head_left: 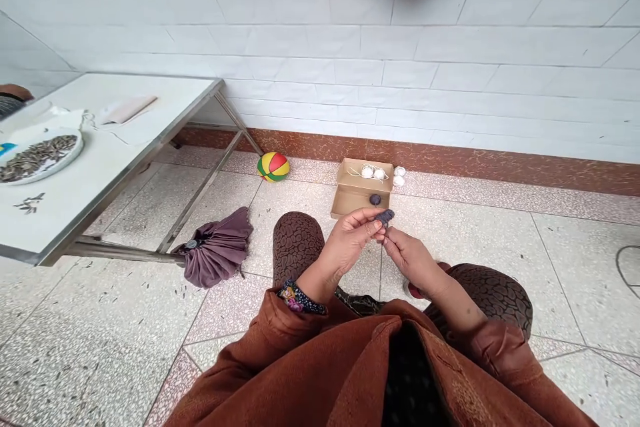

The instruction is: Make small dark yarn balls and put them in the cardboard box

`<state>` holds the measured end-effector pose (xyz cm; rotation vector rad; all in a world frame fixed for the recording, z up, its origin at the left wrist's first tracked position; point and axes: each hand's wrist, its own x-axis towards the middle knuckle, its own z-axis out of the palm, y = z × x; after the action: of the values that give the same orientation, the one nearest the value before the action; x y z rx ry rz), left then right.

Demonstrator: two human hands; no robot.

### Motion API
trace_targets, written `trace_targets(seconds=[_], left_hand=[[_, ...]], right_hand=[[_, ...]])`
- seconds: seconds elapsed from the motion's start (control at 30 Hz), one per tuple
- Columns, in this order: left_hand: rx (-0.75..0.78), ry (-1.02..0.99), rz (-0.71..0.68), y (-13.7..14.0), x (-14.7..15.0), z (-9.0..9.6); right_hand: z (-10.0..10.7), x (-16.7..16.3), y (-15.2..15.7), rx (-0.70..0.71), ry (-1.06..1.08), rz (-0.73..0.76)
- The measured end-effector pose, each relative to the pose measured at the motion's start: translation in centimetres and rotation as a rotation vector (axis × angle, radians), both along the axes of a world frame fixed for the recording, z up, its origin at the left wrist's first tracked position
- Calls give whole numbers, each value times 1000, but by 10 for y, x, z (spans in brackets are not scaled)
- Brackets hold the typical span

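Between the thumb and fingers of my left hand (353, 239) is a small dark grey piece of yarn work (385, 216), its top poking out above the fingertips. My right hand (411, 257) is closed in a pinch right beside it, close to the piece's lower end; what lies in those fingers is hidden. Just beyond my hands, a dark grey yarn ball (375, 200) rests in the near half of an open cardboard box (353, 204). White yarn balls (367, 172) lie in the far half, with more white balls (399, 177) on the floor at its right.
At left stands a metal-framed white table (115, 153) carrying a plate (53, 172) of dark husks and a folded cloth (131, 109). A pleated purple fabric bundle (220, 250) is by its leg. A coloured ball (273, 166) sits near the tiled wall. My knees flank my hands.
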<state>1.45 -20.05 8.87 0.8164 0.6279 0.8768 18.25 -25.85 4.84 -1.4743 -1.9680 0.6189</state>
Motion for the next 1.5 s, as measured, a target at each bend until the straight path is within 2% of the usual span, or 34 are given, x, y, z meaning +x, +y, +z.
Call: trace_targets(seconds=[0.1, 0.2, 0.33, 0.5, 0.6, 0.7, 0.8, 0.87, 0.93, 1.0, 1.07, 1.13, 1.2, 1.27, 1.33, 1.4, 1.5], left_hand=[[-30, 10, 94, -9, -5, 1], [-52, 10, 153, -17, -11, 3], [-102, -26, 123, -26, -22, 8], [-139, -1, 5, -38, -42, 11], [-23, 120, -133, -44, -52, 6], [236, 378, -238, -48, -57, -5], [456, 636, -77, -46, -57, -18], [491, 687, 45, -42, -57, -24], [416, 595, 109, -39, -56, -26], [270, 422, 123, -36, -58, -26], [136, 277, 89, -36, -61, -23], [110, 234, -30, -37, -64, -21], [199, 306, -214, -37, -65, -18], [367, 469, -297, -35, -63, -17], [539, 645, -198, -30, -59, -17], [619, 723, -43, -24, -54, -18], [481, 586, 153, -14, -50, -21]], right_hand=[[12, -10, -20, 64, -162, 29], [21, -17, -35, 127, -197, 58], [24, -20, -41, 126, -68, 16], [14, -19, -31, -27, 137, -155], [12, -17, -21, -98, 198, -195], [18, -19, -14, -98, 201, -225], [29, -30, -15, -98, 223, -144], [30, -41, -21, -106, 230, -27], [26, -49, -27, -123, 224, 66], [16, -52, -31, -156, 229, 82], [6, -48, -29, -208, 261, 27], [1, -41, -23, -240, 291, -49], [4, -34, -13, -218, 291, -114], [14, -31, -4, -147, 273, -147], [28, -34, 1, -87, 282, -124], [41, -42, -1, -68, 302, -38], [43, -55, -17, -85, 269, 143]])
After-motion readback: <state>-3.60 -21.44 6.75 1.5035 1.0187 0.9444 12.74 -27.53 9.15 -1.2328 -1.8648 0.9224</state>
